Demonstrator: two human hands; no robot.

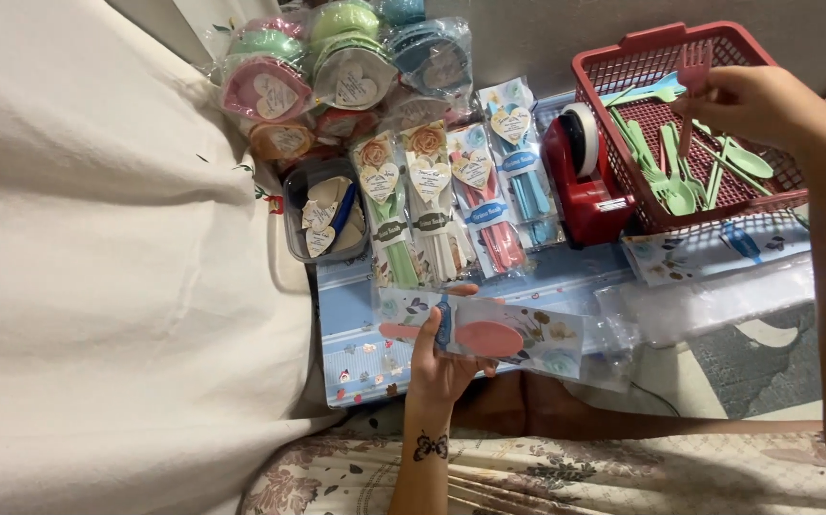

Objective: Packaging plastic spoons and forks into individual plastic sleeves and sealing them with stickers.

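The left hand (440, 367) holds a clear floral packet (489, 336) with a pink spoon (475, 337) inside. The packet looks thin, light and slippery, so its edge is the best place to pinch. The right hand (756, 103) pinches a pink plastic fork (691, 81) by its thin, stiff handle, above the red basket (623, 57). Green forks and spoons (675, 172) lie under that hand.

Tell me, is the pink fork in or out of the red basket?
Out. The right hand holds the pink fork up above the red basket, while green cutlery lies inside it.
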